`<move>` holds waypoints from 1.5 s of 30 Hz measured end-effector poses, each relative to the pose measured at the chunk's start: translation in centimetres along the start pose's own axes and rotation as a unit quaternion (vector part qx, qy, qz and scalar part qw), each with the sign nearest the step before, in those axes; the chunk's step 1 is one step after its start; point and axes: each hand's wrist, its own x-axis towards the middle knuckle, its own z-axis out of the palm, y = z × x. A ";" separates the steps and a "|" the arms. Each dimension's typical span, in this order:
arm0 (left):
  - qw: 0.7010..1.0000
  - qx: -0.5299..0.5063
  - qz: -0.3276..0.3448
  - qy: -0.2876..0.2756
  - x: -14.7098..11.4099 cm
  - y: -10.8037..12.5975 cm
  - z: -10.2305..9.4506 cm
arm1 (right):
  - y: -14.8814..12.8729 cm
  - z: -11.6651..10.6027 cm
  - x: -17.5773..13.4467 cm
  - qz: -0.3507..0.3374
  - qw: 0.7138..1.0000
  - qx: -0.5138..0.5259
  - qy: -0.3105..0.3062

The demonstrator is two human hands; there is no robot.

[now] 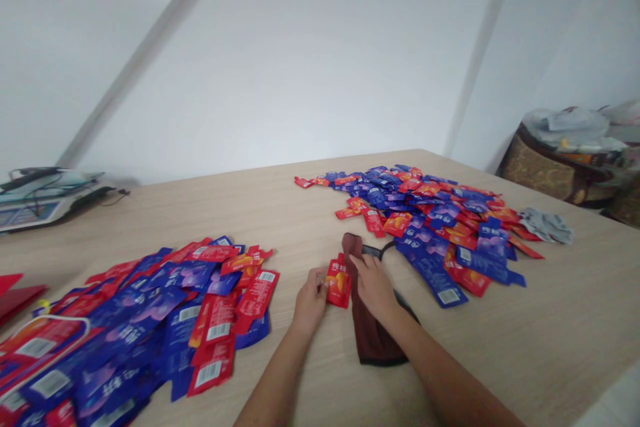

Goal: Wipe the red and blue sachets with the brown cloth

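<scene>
My left hand (311, 297) is closed on the left edge of a red pouch (339, 282) with orange fruit printed on it. The pouch faces up, its spout end away from me, and its right side meets a dark reddish-brown cloth (367, 333). Over that cloth lies my right hand (375, 283), its fingers bent onto the fabric near the upper part; its thumb is not clearly visible. Behind the cloth a black object with a cord (373, 251) shows only in part.
Red and blue pouches form a heap at the left (165, 313) and another at the right (435, 213). A grey crumpled cloth (547, 225) sits by the right heap. Papers and a dark cable (45, 193) are at the far left. A patterned chair (543, 167) holds plastic bags.
</scene>
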 end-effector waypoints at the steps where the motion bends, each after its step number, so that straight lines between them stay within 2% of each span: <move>1: 1.000 0.009 -0.010 0.019 0.1 0.1 0.1 | -1.1 0.2 -0.8 -0.024 1.000 0.014 0.004; 4: 0.998 0.023 -0.028 0.049 0.4 0.1 0.4 | -4.0 1.1 -2.5 -0.090 0.996 0.021 -0.013; 6: 0.998 0.012 -0.027 0.050 0.6 -0.1 0.4 | -4.6 1.5 -2.2 -0.090 0.996 -0.003 -0.028; 11: 0.998 -0.033 -0.030 0.051 0.7 -0.6 0.4 | -1.4 1.0 1.2 0.016 0.997 -0.055 -0.050; 13: 0.996 -0.055 -0.031 0.059 0.6 -0.6 0.4 | -0.5 0.6 1.4 0.029 0.997 -0.052 -0.042; 15: 0.995 -0.067 -0.035 0.065 0.5 -0.4 0.4 | -0.9 0.3 0.4 0.012 0.999 -0.032 -0.022; 17: 0.994 -0.067 -0.038 0.072 0.5 -0.3 0.3 | -2.3 0.4 -1.0 -0.038 0.999 -0.008 -0.016; 19: 0.995 -0.059 -0.040 0.076 0.7 -0.3 0.2 | -3.6 0.7 -1.9 -0.088 0.996 -0.001 -0.032; 21: 0.995 -0.053 -0.046 0.071 0.8 -0.4 0.1 | -4.1 1.0 -1.7 -0.094 0.994 -0.018 -0.054; 24: 0.996 -0.050 -0.051 0.056 0.8 -0.6 0.1 | -2.9 0.9 0.1 -0.038 0.996 -0.046 -0.061; 27: 0.998 -0.049 -0.031 0.021 0.4 -0.6 0.1 | -1.3 0.5 1.1 -0.005 0.998 -0.044 -0.040; 30: 0.999 -0.037 -0.008 -0.020 0.2 -0.2 0.2 | -1.1 0.3 0.5 -0.037 0.999 -0.022 -0.018; 33: 0.999 -0.011 -0.003 -0.038 0.2 0.2 0.3 | -1.4 0.2 0.0 -0.084 0.996 -0.009 -0.029; 36: 0.999 0.025 -0.016 -0.027 0.1 0.4 -0.1 | -0.5 0.4 0.8 -0.035 0.998 -0.022 -0.042; 39: 0.989 0.139 -0.030 0.030 -0.3 0.6 -1.0 | 1.2 0.7 1.7 0.014 0.999 -0.017 -0.026; 42: 0.955 0.273 0.026 0.110 -0.8 1.3 -1.5 | 2.5 1.2 1.9 0.023 0.999 0.029 0.010; 43: 0.947 0.291 0.068 0.115 -0.9 1.6 -1.4 | 2.7 1.3 1.8 0.026 0.998 0.047 0.020; 45: 0.941 0.290 0.162 0.070 -1.0 2.1 -0.7 | 2.9 1.5 1.8 0.033 0.996 0.077 0.035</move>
